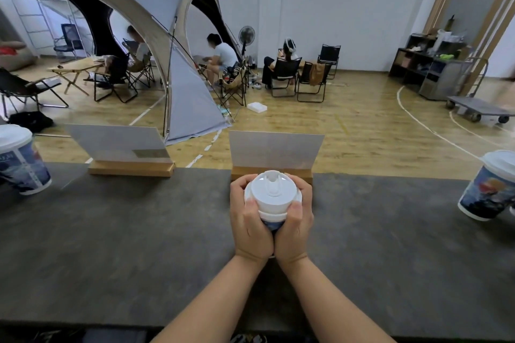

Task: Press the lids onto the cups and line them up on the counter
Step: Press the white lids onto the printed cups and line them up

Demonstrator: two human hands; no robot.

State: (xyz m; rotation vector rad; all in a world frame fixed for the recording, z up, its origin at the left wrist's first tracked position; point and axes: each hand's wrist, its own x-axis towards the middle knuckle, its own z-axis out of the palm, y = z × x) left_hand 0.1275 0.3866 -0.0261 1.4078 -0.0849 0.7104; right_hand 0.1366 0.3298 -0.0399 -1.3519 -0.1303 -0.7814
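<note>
Two sign holders on wooden bases sit at the counter's far edge, one [274,154] right behind the hands, the other [122,147] off to their left. Way past them there's a big grey tent [156,8], folding chairs [284,75], a standing fan [246,36], and a flat cart [479,110] far right.

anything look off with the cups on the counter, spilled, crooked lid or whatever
Nothing stands out. Both hands wrap the middle cup, its white lid looking level. The left cup and right cup stand upright with lids on; no spill on the counter.
</note>
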